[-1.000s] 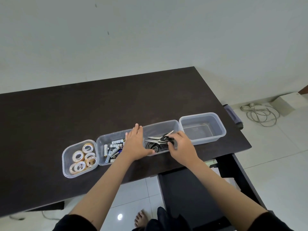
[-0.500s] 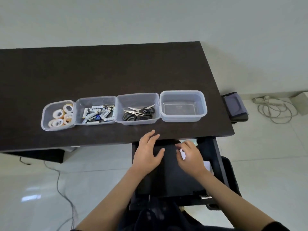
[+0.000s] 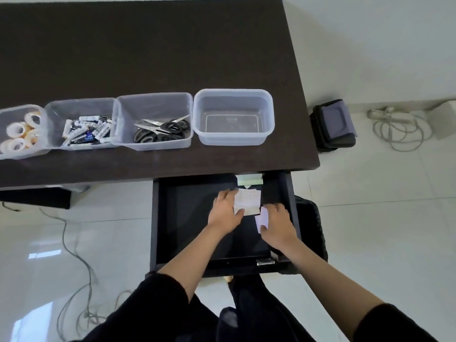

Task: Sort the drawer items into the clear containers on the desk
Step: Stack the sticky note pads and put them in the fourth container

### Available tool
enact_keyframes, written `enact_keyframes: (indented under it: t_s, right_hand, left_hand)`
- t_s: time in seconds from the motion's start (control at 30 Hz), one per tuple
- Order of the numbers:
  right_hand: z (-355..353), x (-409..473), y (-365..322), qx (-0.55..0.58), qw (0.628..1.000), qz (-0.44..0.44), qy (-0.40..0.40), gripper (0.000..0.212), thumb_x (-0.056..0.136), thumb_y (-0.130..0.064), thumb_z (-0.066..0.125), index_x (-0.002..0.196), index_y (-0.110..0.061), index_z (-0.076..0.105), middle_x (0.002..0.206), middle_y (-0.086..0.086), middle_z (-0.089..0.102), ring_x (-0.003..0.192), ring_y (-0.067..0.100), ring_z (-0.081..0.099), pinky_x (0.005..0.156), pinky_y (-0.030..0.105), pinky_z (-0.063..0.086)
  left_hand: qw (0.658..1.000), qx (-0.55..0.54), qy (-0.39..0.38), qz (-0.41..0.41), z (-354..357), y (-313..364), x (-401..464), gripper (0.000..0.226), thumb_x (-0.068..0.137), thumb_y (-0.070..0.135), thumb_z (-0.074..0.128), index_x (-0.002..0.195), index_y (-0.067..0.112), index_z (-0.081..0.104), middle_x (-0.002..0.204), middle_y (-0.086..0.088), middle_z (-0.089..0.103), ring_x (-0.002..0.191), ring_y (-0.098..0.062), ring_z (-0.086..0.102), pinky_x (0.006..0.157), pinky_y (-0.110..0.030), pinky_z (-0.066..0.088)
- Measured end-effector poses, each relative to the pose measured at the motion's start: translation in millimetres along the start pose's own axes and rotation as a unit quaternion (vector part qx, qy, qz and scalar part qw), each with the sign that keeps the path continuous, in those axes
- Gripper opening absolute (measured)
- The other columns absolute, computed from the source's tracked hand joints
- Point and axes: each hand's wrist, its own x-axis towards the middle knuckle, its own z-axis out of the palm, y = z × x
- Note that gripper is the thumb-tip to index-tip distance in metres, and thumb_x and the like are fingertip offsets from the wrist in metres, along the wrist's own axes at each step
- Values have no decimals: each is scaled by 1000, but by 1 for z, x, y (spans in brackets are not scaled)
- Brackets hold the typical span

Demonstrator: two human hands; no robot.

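White and pale slips of paper (image 3: 247,202) lie in the open dark drawer (image 3: 187,218) under the bench (image 3: 148,58), the left hand (image 3: 225,212) pinching one stack, the right hand (image 3: 278,225) gripping another slip (image 3: 261,219).

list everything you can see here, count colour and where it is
desk: one, dark brown, upper left
clear containers: four, in a row along the desk's near edge
tape rolls: several, white and yellowish, leftmost container
batteries: many, mostly white, some blue, second container
scissors: a few pairs, black handles, third container
fourth container: looks empty, rightmost
drawer: one, black, pulled open under the desk's right end
paper slips: several, white and pale, far right part of the drawer
dark case: one, black and grey, floor right of the desk
cables: grey, floor at right; more at lower left
left hand: on the slips
right hand: on a pale slip
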Motion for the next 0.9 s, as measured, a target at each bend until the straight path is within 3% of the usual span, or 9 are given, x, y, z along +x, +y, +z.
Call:
enact_keyframes:
  t_s: [0.2,0.4,0.5,0.63,0.73,0.8,0.9]
  right_hand:
    - [5,2,5,-28,999,-13,-21,58,86,-21,62,137,-19,33,144,6,28,134,26,26,97,35,43]
    - [11,4,10,-43,998,-27,-44,56,80,-9,65,129,-18,38,135,5,34,127,27,28,92,35,46]
    - [13,6,11,-56,997,-26,-46,62,79,-10,69,131,-18,36,134,6,37,127,27,30,97,34,43]
    - [17,6,9,-93,993,-21,-67,69,71,-33,78,126,-15,42,129,5,44,124,25,35,100,32,37]
    - [22,1,9,-109,991,-35,-70,67,68,-50,77,122,-17,51,124,2,46,122,24,35,100,32,34]
    - [23,-1,10,-98,992,-41,-67,64,67,-50,77,116,-17,53,120,3,46,119,24,38,99,33,36]
    - [19,-1,13,12,997,-17,-77,47,72,-35,77,104,-15,50,110,5,55,103,24,53,84,33,46]
  left_hand:
    - [997,62,-31,-37,11,0,29,65,83,25,64,140,37,36,143,-2,25,130,-25,28,95,-39,48]
    - [992,116,-38,-35,13,-7,21,74,74,19,74,135,33,35,135,0,32,122,-24,34,86,-39,51]
    - [991,110,-35,-60,17,-13,14,76,71,23,78,134,29,35,134,-2,34,121,-24,36,87,-38,51]
    - [988,72,-17,-135,19,-24,0,76,64,26,84,127,20,40,126,-6,40,117,-25,43,91,-37,47]
    - [990,8,10,-140,16,-30,-13,63,68,18,80,118,17,43,121,-6,43,98,-23,55,79,-34,49]
    - [990,-36,31,-130,12,-31,-21,52,73,13,73,115,16,44,120,-5,41,83,-18,55,69,-31,47]
    - [984,-101,59,-136,6,-35,-32,46,76,9,69,116,17,46,119,-4,39,75,-6,50,70,-25,44]
